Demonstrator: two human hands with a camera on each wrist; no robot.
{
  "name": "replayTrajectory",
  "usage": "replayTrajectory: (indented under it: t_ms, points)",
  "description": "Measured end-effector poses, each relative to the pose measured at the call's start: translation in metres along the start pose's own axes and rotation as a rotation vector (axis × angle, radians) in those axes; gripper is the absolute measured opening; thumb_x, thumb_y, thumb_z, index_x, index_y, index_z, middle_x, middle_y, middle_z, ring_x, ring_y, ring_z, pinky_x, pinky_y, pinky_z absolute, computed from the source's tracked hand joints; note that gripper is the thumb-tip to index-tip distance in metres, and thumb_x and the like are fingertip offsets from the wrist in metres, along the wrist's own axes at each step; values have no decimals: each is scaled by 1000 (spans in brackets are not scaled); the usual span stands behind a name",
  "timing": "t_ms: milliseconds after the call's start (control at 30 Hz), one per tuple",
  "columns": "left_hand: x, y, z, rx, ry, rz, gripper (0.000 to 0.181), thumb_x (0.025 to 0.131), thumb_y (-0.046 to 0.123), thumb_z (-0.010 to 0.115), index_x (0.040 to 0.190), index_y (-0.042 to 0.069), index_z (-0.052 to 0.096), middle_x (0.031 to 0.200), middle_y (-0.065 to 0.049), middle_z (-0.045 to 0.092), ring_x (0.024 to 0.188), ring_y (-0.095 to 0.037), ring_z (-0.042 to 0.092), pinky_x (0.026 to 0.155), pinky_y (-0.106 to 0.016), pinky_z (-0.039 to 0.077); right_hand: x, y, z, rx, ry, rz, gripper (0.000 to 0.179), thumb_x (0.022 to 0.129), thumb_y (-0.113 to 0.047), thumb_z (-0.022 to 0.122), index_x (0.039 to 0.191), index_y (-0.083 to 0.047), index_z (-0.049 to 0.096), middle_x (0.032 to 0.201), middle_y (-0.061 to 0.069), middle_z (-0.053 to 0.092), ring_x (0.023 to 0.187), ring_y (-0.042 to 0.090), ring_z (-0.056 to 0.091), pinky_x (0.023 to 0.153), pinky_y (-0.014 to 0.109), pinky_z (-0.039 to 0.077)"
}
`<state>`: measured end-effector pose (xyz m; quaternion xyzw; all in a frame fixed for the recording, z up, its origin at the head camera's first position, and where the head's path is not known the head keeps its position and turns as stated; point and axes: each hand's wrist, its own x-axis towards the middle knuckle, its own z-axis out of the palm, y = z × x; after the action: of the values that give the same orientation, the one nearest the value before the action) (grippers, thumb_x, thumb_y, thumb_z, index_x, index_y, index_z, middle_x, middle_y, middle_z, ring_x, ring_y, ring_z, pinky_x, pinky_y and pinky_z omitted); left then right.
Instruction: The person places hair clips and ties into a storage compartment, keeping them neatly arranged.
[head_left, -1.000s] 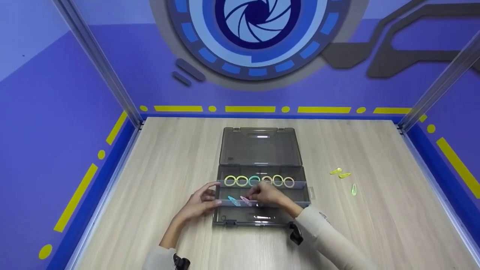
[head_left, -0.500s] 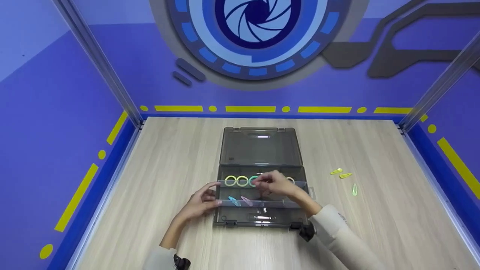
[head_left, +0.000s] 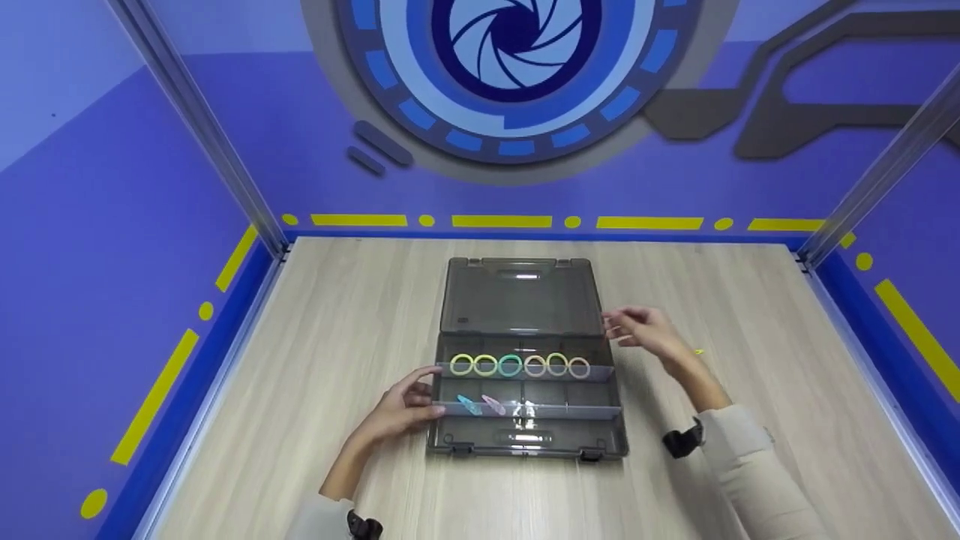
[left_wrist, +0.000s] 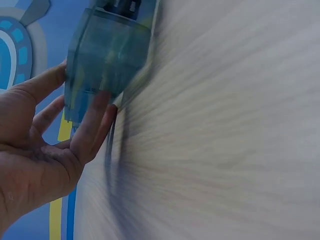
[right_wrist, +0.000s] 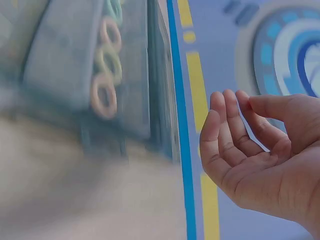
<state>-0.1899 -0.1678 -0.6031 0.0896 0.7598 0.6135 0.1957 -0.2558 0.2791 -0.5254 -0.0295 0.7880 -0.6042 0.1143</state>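
Note:
A smoky see-through plastic storage box (head_left: 619,442) lies with its lid (head_left: 521,296) folded back. Several pastel hair ties (head_left: 485,365) stand in a row along the rear divider. Against the front divider lean a blue hair clip (head_left: 469,405) and a pink hair clip (head_left: 493,405). My left hand (head_left: 397,409) holds the box's left side, its thumb and fingers spread along the wall in the left wrist view. My right hand (head_left: 646,330) hovers by the lid's right corner, fingers loosely bent with nothing between them. Behind that wrist, only a bit of a yellow hair clip (head_left: 699,352) shows.
The box rests on a pale wooden tabletop (head_left: 337,300). Blue printed panels (head_left: 187,135) with metal corner posts enclose the back and both sides.
My right hand has lifted from the box's compartments and swung right, past the box's edge. It now covers most of the loose clips. My left hand stays in place.

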Motion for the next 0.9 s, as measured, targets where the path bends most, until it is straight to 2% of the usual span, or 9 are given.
replayTrajectory:
  t_ms: [200,367,467,567,733,800,900]
  points:
    - [-1,3,-4,-12,3,-4,71,90,11,78,153,12,44,132,-30,50,104,-21,59,77,-31,54,-16,21,-44,-49,69,59,49,107,-27,56,137,13,55,100,-3,74,88,4,71,79,23,59]
    - [2,5,-2,-12,-5,6,72,91,12,78,153,11,43,133,-30,49,108,-24,60,83,-32,55,-36,42,-76,-65,113,99,51,107,-28,55,138,12,53,98,-8,73,90,5,72,80,24,59]
    - [4,5,1,-8,-7,4,72,91,13,77,154,11,42,135,-30,49,111,-26,60,87,-34,55,-49,56,-90,-128,168,105,49,108,-26,54,137,14,54,98,-7,72,89,4,72,79,23,59]
    - [5,5,3,7,-2,12,70,92,15,77,154,11,42,135,-29,50,114,-28,61,90,-36,55,-59,71,-101,-210,244,101,44,107,-21,54,132,16,57,99,3,75,83,1,70,74,21,59]
    - [3,4,2,50,12,32,67,94,17,75,153,10,44,133,-28,53,113,-28,62,92,-38,54,-70,94,-111,-420,341,84,35,103,-16,62,119,14,66,97,19,74,72,2,66,61,20,55]
    - [2,3,2,60,17,33,66,94,16,75,152,9,44,131,-29,54,112,-29,63,92,-39,54,-73,99,-112,-473,345,106,34,100,-18,67,115,13,69,95,20,74,71,5,66,58,22,55]
    - [1,3,2,66,16,39,67,94,17,75,152,9,44,131,-29,54,113,-30,63,92,-41,54,-77,104,-111,-485,322,166,39,96,-22,73,113,13,69,93,18,75,70,8,65,57,24,54]
